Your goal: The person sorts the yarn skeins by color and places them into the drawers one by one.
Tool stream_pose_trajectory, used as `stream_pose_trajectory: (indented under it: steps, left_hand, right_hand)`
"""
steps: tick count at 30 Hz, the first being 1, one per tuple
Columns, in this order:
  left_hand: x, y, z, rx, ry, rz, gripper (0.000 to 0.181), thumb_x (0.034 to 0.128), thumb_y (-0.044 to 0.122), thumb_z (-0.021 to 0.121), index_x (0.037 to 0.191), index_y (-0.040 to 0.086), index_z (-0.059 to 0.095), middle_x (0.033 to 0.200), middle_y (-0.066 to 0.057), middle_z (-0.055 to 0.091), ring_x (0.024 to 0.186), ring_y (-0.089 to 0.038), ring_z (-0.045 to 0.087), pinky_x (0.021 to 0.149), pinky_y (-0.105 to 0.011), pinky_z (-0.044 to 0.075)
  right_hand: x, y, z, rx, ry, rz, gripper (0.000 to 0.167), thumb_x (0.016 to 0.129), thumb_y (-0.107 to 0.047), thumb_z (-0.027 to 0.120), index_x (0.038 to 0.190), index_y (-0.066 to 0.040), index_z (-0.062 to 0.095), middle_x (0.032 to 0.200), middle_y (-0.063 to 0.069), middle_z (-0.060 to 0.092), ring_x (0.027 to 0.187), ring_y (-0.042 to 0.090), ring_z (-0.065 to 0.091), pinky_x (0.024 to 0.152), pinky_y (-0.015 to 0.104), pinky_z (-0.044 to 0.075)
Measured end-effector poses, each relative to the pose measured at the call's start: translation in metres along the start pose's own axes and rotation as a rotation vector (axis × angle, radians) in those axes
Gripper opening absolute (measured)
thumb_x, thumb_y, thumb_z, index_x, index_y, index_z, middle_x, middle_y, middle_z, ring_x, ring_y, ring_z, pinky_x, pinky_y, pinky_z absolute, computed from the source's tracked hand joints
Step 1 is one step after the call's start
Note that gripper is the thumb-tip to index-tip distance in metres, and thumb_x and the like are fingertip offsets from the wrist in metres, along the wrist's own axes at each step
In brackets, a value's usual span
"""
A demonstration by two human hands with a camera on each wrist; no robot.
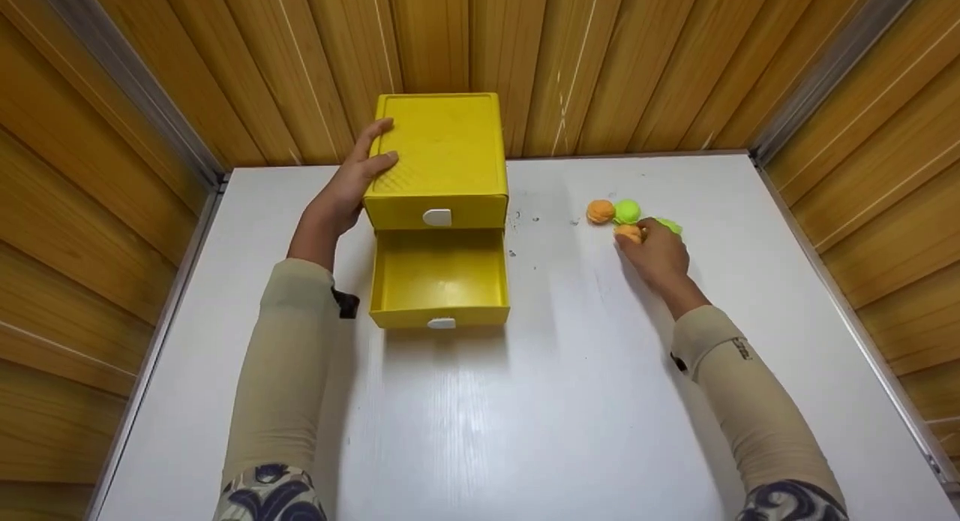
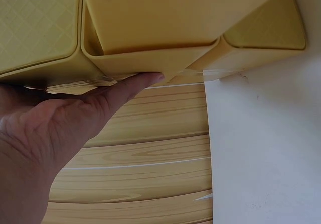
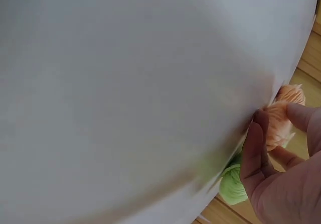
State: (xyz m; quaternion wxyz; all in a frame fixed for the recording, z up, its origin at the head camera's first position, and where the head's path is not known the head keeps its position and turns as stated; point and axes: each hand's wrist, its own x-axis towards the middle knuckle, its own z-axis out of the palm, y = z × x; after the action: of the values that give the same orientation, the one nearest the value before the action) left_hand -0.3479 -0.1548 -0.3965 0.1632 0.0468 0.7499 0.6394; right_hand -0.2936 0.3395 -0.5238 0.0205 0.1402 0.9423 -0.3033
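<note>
With your right hand (image 1: 657, 255) pinching an orange ball (image 1: 628, 233) on the desk (image 1: 600, 386) and your left hand (image 1: 351, 182) resting against the box (image 1: 446, 142), a sideways pull could knock the nearby green ball (image 1: 627, 211) away, and uneven left pressure could shift the box and its extended drawer (image 1: 401, 317).

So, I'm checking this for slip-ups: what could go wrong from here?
The right hand pinches an orange ball with a green ball close behind it, so lifting might nudge the green one away.

The lower drawer juts out under the yellow unit; a bump could shift it.

The left hand rests against the unit's left side; pressing too hard might slide the unit.
</note>
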Motion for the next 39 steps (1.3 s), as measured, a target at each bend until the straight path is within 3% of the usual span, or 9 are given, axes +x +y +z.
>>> stream_pose_trajectory:
  steps: [4, 13, 24, 30, 39]
  left_hand:
    - [-0.0009, 0.0005, 0.0006, -0.002, 0.000, -0.009, 0.062, 0.1091, 0.040, 0.049, 0.161, 0.056, 0.019, 0.180, -0.003, -0.001, 0.143, -0.028, 0.050, 0.114, -0.040, 0.051]
    - [-0.0018, 0.0010, 0.0007, -0.011, 0.006, -0.009, 0.062, 0.1094, 0.039, 0.049, 0.162, 0.054, 0.019, 0.180, -0.002, -0.001, 0.143, -0.028, 0.048, 0.116, -0.041, 0.050]
    - [0.0005, -0.0014, 0.0007, -0.013, 0.011, -0.001, 0.062, 0.1097, 0.038, 0.049, 0.162, 0.054, 0.020, 0.180, -0.003, 0.002, 0.144, -0.028, 0.049, 0.116, -0.042, 0.049]
    - [0.0019, -0.0023, 0.0002, -0.013, 0.011, -0.008, 0.060, 0.1104, 0.038, 0.048, 0.162, 0.054, 0.021, 0.179, -0.004, 0.003, 0.142, -0.028, 0.050, 0.112, -0.039, 0.051]
    - [0.0016, -0.0013, 0.0008, -0.026, 0.006, 0.002, 0.061, 0.1106, 0.037, 0.048, 0.162, 0.053, 0.021, 0.179, -0.004, 0.002, 0.144, -0.028, 0.048, 0.116, -0.041, 0.049]
  right_hand:
    - [0.0043, 0.0000, 0.0023, -0.012, -0.004, -0.003, 0.064, 0.102, -0.042, 0.067, 0.150, -0.002, 0.055, 0.146, 0.023, 0.064, 0.129, 0.042, 0.062, 0.108, 0.060, 0.048]
    - [0.0072, -0.0050, 0.0032, -0.007, -0.023, 0.000, 0.059, 0.101, -0.031, 0.065, 0.150, 0.000, 0.053, 0.147, 0.025, 0.062, 0.130, 0.041, 0.060, 0.110, 0.059, 0.047]
    - [0.0084, -0.0035, 0.0033, -0.028, -0.009, -0.019, 0.057, 0.099, -0.030, 0.065, 0.146, 0.001, 0.057, 0.143, 0.026, 0.065, 0.128, 0.045, 0.062, 0.107, 0.061, 0.049]
    - [0.0090, -0.0029, 0.0050, -0.020, -0.011, -0.011, 0.058, 0.099, -0.029, 0.065, 0.148, 0.001, 0.056, 0.147, 0.026, 0.062, 0.133, 0.044, 0.060, 0.110, 0.061, 0.047]
    - [0.0098, -0.0022, 0.0034, 0.015, -0.036, 0.011, 0.063, 0.100, -0.030, 0.065, 0.153, 0.001, 0.051, 0.151, 0.025, 0.059, 0.134, 0.042, 0.058, 0.113, 0.059, 0.047]
